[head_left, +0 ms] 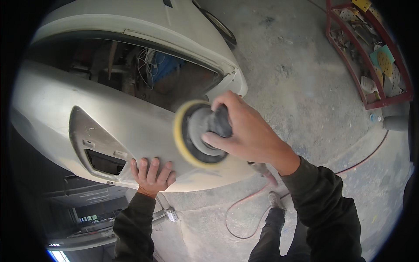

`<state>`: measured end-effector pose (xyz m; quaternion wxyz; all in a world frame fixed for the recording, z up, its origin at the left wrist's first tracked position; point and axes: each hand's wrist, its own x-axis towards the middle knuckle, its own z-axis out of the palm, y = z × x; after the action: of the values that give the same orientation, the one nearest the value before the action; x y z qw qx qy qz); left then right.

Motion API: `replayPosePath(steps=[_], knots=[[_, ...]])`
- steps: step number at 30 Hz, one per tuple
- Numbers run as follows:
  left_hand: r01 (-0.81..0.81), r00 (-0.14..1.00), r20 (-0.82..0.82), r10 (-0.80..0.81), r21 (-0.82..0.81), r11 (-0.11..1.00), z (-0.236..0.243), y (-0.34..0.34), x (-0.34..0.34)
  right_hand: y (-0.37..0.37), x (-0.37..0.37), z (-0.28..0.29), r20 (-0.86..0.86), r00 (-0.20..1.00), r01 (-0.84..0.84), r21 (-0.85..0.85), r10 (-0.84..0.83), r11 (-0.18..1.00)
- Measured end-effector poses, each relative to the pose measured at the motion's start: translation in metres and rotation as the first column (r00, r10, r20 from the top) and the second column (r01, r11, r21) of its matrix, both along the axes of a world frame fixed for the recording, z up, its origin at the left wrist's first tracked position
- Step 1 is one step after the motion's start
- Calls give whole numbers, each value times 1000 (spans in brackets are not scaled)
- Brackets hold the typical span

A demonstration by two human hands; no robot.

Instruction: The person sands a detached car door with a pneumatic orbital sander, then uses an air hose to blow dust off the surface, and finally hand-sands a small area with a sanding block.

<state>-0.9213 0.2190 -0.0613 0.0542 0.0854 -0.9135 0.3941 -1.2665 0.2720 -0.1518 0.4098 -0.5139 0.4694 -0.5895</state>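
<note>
My right hand [244,135] grips a round power sander [209,124] with a black and grey body and a yellow pad, which is held on the pale car body panel [131,122]. My left hand [152,177] lies with fingers apart on the panel's lower edge, beside a dark triangular lamp recess [96,148]. Above the sander, the open cavity of the car [172,74] shows coiled wires and a blue object.
A red metal rack [366,105] holding perforated discs and tools stands at the upper right, near a grey cylinder [395,123]. A hose [244,201] runs over the concrete floor [288,56]. A car wheel [222,28] shows at the top; my legs and shoe are below.
</note>
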Motion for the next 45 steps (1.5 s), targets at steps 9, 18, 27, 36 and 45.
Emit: replayPosePath(steps=[9, 18, 27, 36, 45], knots=[[38, 999, 5, -39, 58, 998, -3, -2, 0, 31, 12, -61, -69, 994, 95, 180, -84, 979], [58, 998, -42, -54, 118, 991, -1, -1, -4, 22, 29, 18, -176, 954, 233, -67, -241, 970], [93, 987, -146, -72, 140, 986, -4, -2, -4, 87, 61, -41, -248, 933, 280, 47, -260, 959], [151, 963, -251, -99, 194, 969, -1, -2, -10, 86, 86, -20, -232, 912, 355, 32, -338, 934], [172, 968, -226, -112, 264, 949, 14, -6, -2, 101, 100, -21, -287, 887, 387, 32, -362, 922]])
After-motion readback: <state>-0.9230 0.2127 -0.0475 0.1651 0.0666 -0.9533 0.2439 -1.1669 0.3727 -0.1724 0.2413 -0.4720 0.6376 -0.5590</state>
